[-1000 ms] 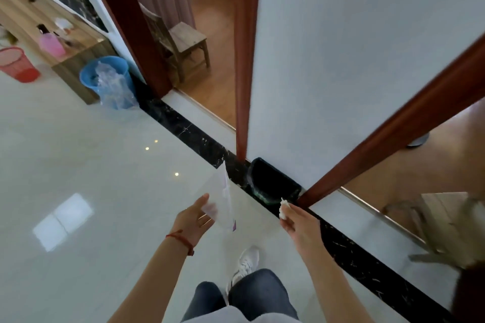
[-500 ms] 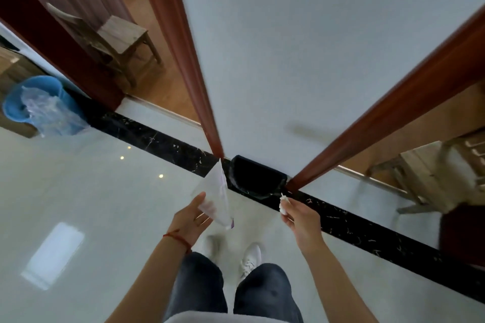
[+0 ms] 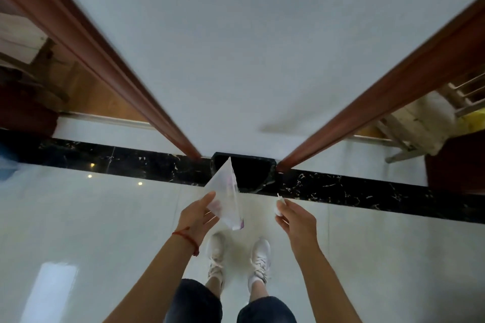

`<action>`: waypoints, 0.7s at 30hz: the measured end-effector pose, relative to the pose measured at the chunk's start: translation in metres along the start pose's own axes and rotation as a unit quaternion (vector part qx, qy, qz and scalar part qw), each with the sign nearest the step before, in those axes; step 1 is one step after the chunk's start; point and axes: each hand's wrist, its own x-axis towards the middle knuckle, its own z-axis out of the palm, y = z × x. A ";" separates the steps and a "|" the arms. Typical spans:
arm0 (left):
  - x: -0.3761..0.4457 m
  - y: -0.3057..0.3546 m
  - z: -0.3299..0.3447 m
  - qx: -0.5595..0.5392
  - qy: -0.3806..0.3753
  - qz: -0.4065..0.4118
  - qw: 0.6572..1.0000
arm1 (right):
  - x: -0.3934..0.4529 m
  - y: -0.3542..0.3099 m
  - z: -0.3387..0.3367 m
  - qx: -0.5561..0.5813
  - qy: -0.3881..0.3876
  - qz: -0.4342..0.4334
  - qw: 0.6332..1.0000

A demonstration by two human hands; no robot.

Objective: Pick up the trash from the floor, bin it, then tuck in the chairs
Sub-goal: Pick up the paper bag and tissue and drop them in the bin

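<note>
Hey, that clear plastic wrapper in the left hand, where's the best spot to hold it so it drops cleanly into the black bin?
Probably keep hold of the wrapper's lower left edge, coming from the left as the left hand does now. It is thin and flat, with its narrow tip already pointing over the black bin, so a pinch there leaves the tip free to slide in.

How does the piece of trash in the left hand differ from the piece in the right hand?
The clear plastic wrapper in the left hand is large, flat and see-through; the small white scrap in the right hand is tiny and opaque.

The wrapper sticks far out of its hand, and its tip overlaps the black bin in this view; the scrap barely shows above the fingers.

Both are held, not yet binned.
</note>
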 end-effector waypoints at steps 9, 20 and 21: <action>0.105 -0.031 0.004 0.014 0.020 -0.022 0.999 | 0.074 0.044 0.011 0.004 0.015 0.005 1.000; 0.177 -0.059 -0.002 0.021 0.049 -0.058 0.997 | 0.129 0.081 0.001 0.012 0.050 0.026 0.998; 0.182 -0.059 -0.001 0.016 0.049 -0.061 0.997 | 0.132 0.082 0.002 0.011 0.051 0.026 0.998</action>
